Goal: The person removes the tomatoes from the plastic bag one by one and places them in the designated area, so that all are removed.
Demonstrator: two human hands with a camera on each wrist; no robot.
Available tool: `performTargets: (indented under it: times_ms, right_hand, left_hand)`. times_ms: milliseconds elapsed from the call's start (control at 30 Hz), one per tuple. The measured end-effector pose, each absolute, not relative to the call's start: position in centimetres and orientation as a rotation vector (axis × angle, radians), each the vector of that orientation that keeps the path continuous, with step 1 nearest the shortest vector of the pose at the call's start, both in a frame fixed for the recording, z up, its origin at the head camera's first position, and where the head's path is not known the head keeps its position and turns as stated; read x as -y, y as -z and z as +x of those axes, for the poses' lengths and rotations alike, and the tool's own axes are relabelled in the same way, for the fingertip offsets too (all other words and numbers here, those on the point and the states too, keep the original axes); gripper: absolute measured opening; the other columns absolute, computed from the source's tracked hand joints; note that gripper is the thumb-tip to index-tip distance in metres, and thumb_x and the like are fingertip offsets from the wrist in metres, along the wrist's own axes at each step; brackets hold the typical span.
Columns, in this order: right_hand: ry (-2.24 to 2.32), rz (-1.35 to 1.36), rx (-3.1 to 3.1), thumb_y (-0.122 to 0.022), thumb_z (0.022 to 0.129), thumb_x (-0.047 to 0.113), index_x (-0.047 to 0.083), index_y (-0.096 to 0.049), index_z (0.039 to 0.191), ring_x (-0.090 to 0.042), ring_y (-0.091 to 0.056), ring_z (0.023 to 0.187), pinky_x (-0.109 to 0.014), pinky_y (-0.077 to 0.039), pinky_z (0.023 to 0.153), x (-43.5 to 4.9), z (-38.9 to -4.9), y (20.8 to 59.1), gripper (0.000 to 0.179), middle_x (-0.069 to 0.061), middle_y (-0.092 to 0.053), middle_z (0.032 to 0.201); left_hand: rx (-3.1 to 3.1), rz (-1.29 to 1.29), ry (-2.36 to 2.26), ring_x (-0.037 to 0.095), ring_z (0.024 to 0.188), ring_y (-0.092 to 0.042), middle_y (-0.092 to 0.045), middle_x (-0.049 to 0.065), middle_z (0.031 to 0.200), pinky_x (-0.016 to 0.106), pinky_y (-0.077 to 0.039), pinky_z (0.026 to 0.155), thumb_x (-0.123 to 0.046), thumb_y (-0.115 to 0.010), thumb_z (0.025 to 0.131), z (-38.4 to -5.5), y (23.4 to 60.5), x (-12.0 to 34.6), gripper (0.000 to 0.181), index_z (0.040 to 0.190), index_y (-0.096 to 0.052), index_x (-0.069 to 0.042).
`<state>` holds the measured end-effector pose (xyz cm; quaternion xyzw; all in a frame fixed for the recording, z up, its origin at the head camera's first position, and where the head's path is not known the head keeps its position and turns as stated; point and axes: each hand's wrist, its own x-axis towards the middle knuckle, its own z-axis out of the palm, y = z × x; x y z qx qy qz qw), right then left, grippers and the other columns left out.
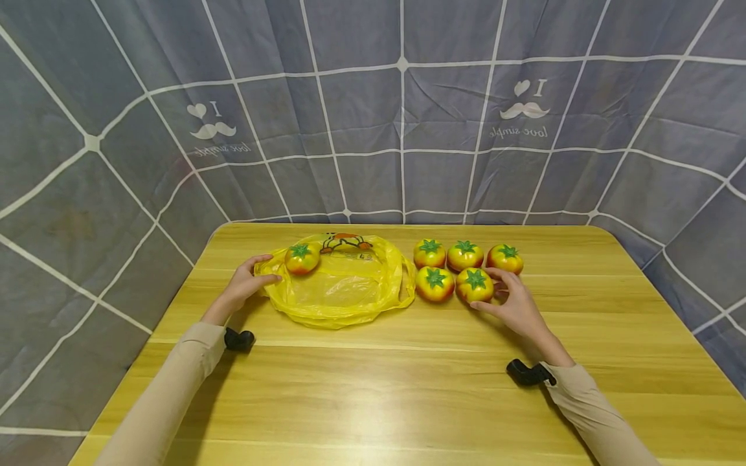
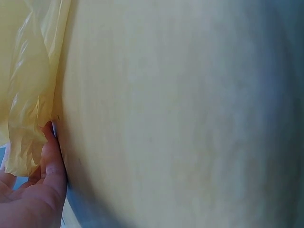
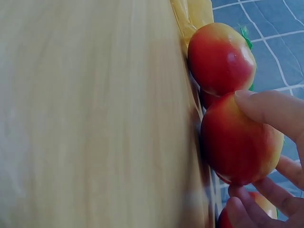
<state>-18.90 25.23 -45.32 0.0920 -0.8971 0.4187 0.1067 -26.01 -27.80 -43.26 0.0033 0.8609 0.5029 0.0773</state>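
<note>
A yellow plastic bag [image 1: 332, 291] lies spread on the table, its rim opened into an oval. My left hand [image 1: 241, 288] pinches its left edge; the left wrist view shows crumpled bag film [image 2: 28, 152] between thumb and fingers. Inside the bag, at the left, sits one tomato [image 1: 302, 260], yellow and red with a green star-shaped top. Right of the bag stands a close group of several similar tomatoes [image 1: 434, 285]. My right hand [image 1: 519, 307] grips the front right tomato [image 3: 240, 142] of that group, thumb on the near side and fingers around the far side.
The wooden table [image 1: 373, 388] has rounded back corners. A grey curtain [image 1: 361, 116] with white grid lines hangs behind it and along both sides. Black wrist mounts [image 1: 527, 373] sit on both sleeves, close over the tabletop.
</note>
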Motion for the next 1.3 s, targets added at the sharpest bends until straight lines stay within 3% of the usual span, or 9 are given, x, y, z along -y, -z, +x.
performTargets:
  times_ms: [500,833,1300]
  right_hand:
    - [-1.273,0.281,2.705,-0.080,0.077,0.014,-0.001,-0.045,0.137,-0.035,-0.060,0.100,-0.040,-0.052,0.085,-25.2,-19.2,44.9,0.071,-0.024,-0.055,0.127]
    - [-1.326,0.334,2.663,-0.079,0.077,0.009,-0.005,-0.044,0.137,-0.041,-0.057,0.108,-0.053,-0.049,0.091,-25.3,-19.2,44.7,0.071,-0.028,-0.050,0.134]
    - [-1.309,0.371,2.593,-0.077,0.078,0.004,-0.008,-0.044,0.135,-0.043,-0.055,0.112,-0.057,-0.047,0.091,-25.4,-19.0,43.5,0.067,-0.029,-0.052,0.131]
  left_hand:
    - [-2.568,0.020,-1.521,0.041,0.145,-0.011,-0.016,0.028,0.156,0.053,-0.021,0.116,-0.013,-0.067,0.087,-26.1,43.3,27.9,0.072,0.147,-0.029,0.003]
    - [-2.573,0.026,-1.529,0.041,0.146,-0.009,-0.018,0.027,0.156,0.053,-0.019,0.117,-0.011,-0.066,0.087,-26.1,43.4,28.0,0.071,0.146,-0.030,0.004]
    - [-2.554,0.016,-1.544,0.041,0.144,-0.014,-0.016,0.028,0.156,0.053,-0.022,0.116,-0.012,-0.066,0.087,-26.0,43.3,27.9,0.072,0.147,-0.028,0.003]
